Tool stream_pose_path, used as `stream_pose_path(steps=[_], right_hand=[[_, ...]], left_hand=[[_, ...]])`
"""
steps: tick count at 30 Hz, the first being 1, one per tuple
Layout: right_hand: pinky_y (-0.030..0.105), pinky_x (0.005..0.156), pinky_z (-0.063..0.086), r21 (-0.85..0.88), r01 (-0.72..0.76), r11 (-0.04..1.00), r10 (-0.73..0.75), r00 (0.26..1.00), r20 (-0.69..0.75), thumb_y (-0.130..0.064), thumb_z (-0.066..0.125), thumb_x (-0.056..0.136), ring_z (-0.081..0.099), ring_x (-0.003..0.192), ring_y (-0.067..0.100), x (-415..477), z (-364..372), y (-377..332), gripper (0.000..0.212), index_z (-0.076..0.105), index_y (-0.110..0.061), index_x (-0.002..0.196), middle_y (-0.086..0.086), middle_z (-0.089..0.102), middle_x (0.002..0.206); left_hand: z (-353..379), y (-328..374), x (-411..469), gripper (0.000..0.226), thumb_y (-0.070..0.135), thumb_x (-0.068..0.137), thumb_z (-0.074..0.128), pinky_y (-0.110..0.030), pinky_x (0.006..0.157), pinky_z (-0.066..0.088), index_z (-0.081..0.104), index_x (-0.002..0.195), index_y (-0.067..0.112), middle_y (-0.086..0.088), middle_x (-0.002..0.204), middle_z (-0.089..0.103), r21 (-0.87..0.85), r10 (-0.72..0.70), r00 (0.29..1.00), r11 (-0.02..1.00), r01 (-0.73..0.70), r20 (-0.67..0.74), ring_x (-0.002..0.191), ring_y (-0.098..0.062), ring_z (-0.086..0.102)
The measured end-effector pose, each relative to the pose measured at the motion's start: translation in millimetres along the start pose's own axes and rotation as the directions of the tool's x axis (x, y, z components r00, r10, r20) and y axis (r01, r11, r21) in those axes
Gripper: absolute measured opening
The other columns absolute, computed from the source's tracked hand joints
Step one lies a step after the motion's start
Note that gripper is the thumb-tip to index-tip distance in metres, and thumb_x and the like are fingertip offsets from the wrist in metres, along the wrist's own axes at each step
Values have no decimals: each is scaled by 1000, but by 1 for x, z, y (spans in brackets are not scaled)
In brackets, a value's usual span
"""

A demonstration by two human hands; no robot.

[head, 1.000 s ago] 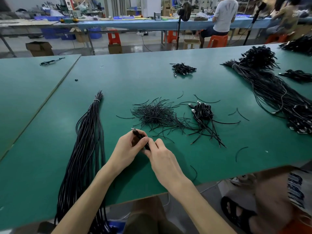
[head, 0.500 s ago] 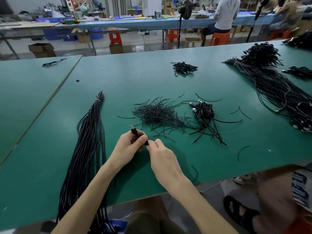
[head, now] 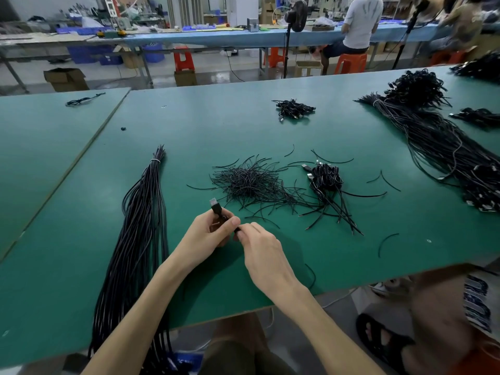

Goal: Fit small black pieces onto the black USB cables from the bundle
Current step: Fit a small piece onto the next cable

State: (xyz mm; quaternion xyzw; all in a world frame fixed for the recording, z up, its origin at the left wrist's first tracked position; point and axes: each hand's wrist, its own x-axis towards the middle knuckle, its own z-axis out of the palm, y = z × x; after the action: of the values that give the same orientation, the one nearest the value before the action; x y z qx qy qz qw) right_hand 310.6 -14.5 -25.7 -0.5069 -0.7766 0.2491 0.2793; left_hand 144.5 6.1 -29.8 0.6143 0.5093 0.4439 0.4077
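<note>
Nearest of all, below the table edge and to the right of the right hand, a sandalled foot (head: 384,341) is resting on the floor. Over the near part of the green table (head: 270,125), the two hands are working close together. The left hand (head: 207,235) is gripping a black USB cable (head: 217,209) just behind its plug. Its fingers are curling round the cable, and the metal plug end is sticking up and away past the fingertips. The right hand (head: 263,253) is sitting right beside the left thumb and pinching a small black piece (head: 237,230) on the cable between thumb and forefinger. Most of that piece is hiding under the fingers, so I cannot tell how far on it is sitting.

To the left of the left hand, a long bundle of black cables (head: 138,239) is lying lengthwise. It is running off the near edge and narrowing to a pale tie (head: 154,160) at its far end. Just beyond the hands, a loose heap of thin black strands (head: 247,182) is spreading over the table. Right of that heap, a bunch of short USB cables (head: 326,180) is lying.

Farther off, beyond and right of the right hand, a big sheaf of cables (head: 438,150) is trailing across the table. A small heap (head: 293,108) of cables is sitting well beyond the hands. Farthest away, a person (head: 361,23) in a white shirt is sitting on an orange stool (head: 350,63) at a blue bench (head: 243,39).
</note>
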Motion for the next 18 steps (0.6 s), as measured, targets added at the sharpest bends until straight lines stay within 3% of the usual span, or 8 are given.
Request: stream_pose_path(steps=[4, 9, 14, 18], right_hand=[[44, 77, 49, 14, 2, 1000, -2, 1000, -2, -25, 36, 112, 58, 83, 24, 0, 0, -1, 30, 63, -13, 110, -1, 59, 99], [45, 80, 50, 55, -32, 998, 32, 999, -5, -33, 33, 112, 61, 88, 24, 2, 1, -2, 37, 64, -13, 112, 1, 64, 104], [42, 73, 47, 34, -25, 999, 24, 999, 26, -41, 27, 112, 58, 78, 18, 2, 1, -2, 41, 58, -17, 105, -5, 62, 89], [37, 64, 38, 202, -90, 975, 79, 995, 61, -43, 33, 111, 48, 65, 11, 7, -2, 3, 38, 55, -19, 92, -8, 53, 70]], left_hand=[[-1, 1, -1, 21, 29, 97, 64, -24, 57, 47, 62, 95, 8, 3, 65, 61, 16, 21, 1000, 1000, -21, -4, 58, -15, 54], [0, -1, 1, 12, 18, 102, 62, -28, 65, 51, 63, 94, 9, 6, 69, 64, 99, 107, 993, 990, -101, -58, 62, -13, 59], [0, -3, 0, 19, 34, 98, 62, -25, 64, 49, 62, 93, 15, 9, 69, 65, 106, 156, 983, 984, -146, -94, 61, -10, 60], [0, 0, 1, 30, 47, 96, 61, -34, 65, 52, 62, 93, 18, 9, 70, 65, 105, 197, 977, 976, -188, -80, 63, -14, 60]])
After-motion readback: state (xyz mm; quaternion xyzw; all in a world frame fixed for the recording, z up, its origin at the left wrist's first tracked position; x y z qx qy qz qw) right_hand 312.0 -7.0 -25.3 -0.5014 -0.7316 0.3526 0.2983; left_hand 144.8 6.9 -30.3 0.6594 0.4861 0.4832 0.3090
